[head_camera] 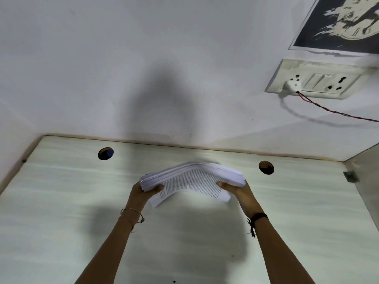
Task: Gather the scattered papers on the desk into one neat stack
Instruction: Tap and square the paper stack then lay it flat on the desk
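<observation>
Holding the stack of papers (192,179) by its two short ends, I keep it over the middle of the desk (61,191). My left hand (141,191) grips the end at 9 o'clock and my right hand (238,191) grips the end at 3 o'clock. On each side the thumb lies on the printed top sheet and the fingers curl beneath, out of view. The stack bows upward, its centre higher than both held ends, and the lowest sheets sag toward me at 6 o'clock. Motion blur softens its edges, and I cannot tell whether any sheet touches the desk. A dark shadow lies on the pale desk surface below the stack, between my forearms. A thin bracelet (131,214) circles my left wrist and a black thread band (258,218) my right. Two round cable holes pierce the desk near the wall, one (105,153) at 10 o'clock from the stack and one (266,167) at 2 o'clock. On the wall, at 2 o'clock in the view, a socket panel (313,78) carries a white plug (292,85) whose red and black wire (336,112) runs off toward 3 o'clock. A dark poster (344,23) hangs just above the panel.
</observation>
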{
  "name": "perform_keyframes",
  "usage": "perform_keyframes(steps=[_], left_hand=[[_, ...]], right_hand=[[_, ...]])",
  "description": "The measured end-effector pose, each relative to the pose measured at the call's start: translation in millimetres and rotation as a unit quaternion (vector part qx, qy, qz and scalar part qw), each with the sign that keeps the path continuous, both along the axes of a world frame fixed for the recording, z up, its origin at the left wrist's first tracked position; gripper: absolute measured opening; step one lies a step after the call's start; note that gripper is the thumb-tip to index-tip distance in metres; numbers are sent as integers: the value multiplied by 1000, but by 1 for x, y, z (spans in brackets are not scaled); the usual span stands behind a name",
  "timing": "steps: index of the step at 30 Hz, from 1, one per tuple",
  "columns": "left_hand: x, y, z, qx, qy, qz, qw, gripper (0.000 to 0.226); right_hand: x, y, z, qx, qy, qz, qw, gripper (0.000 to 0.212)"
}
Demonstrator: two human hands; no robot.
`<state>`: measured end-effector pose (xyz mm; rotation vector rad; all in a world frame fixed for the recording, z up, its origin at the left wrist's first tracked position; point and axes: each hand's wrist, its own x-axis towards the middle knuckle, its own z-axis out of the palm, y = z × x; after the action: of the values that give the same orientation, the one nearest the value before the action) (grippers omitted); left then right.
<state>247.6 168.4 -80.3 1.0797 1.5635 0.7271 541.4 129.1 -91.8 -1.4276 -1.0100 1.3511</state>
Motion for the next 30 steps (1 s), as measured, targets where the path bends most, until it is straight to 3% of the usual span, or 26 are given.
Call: perform_keyframes(steps=[1,4,11,13,17,19,21,23,25,27,28,30], left_hand=[[0,1,-4,-6,18,11,1000,60],[2,4,-14,14,45,8,999,42],[-4,5,-8,77,-17,-4,997,32],[-8,7,-11,90,-21,-39,995,42],[-9,12,-20,88,-34,-50,994,107],[-7,14,-17,117,-39,-33,992,110],[-2,14,-11,144,-58,-5,988,97],[4,12,-3,179,-70,28,981,63],[9,12,7,233,-27,37,971,38],[11,14,17,300,64,-9,952,28],[12,17,18,332,131,-50,933,29],[18,23,16,399,291,-133,860,38]], right_hand=[[1,-2,-2,-6,-2,1,1000,42],[-1,-2,-3,-6,-13,13,1000,47],[2,2,4,24,-11,-8,1000,40],[4,-1,0,16,-1,-4,1000,39],[4,-1,-5,16,1,1,1000,42],[3,0,-4,18,5,-6,1000,41],[3,2,-4,18,7,-16,1000,39],[2,3,-6,16,6,-28,999,38],[2,5,-6,14,6,-33,999,39],[2,6,-5,15,6,-32,999,39],[2,6,-4,17,4,-32,999,38],[2,7,-3,17,6,-35,999,37]])
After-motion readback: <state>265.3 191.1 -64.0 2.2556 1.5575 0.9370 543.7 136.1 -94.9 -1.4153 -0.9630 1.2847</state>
